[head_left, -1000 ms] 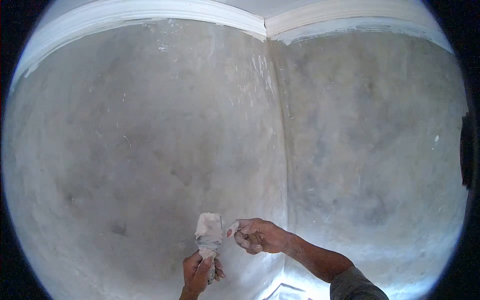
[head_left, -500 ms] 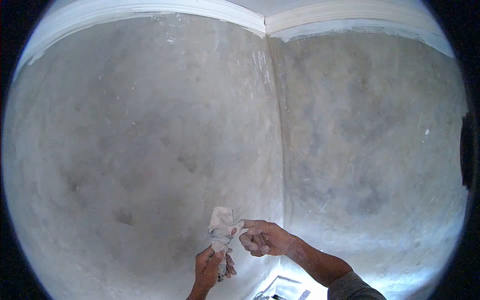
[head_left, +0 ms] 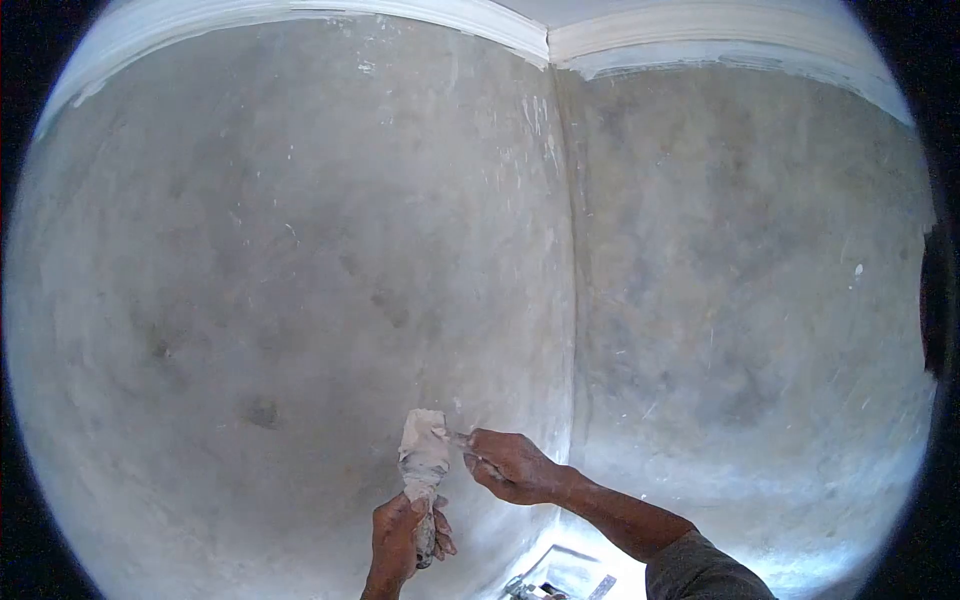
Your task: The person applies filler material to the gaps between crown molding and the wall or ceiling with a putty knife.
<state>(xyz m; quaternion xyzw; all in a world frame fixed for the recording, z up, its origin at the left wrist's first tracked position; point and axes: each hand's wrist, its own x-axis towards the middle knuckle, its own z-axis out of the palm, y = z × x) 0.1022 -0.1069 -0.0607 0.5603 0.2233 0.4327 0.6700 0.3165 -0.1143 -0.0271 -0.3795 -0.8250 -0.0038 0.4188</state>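
My left hand [head_left: 400,535] grips the handle of a putty knife [head_left: 425,440], which stands upright low in the middle of the head view. Thick off-white putty coats its blade and the neck below. To its right, my right hand [head_left: 512,466] is closed, with the fingers curled. A short, thin greyish piece pokes out from those fingers and reaches the right edge of the coated blade; what kind of thing it is I cannot make out.
Grey plastered walls [head_left: 300,270] meet at a vertical corner right of centre. White cornice moulding [head_left: 440,20] runs along the top, with white smears under it. Bright light and an object with a pale frame [head_left: 565,575] show at the bottom.
The putty knife and my left hand have shifted slightly left and down. My right hand has moved slightly left, and its stretched index finger has curled in.
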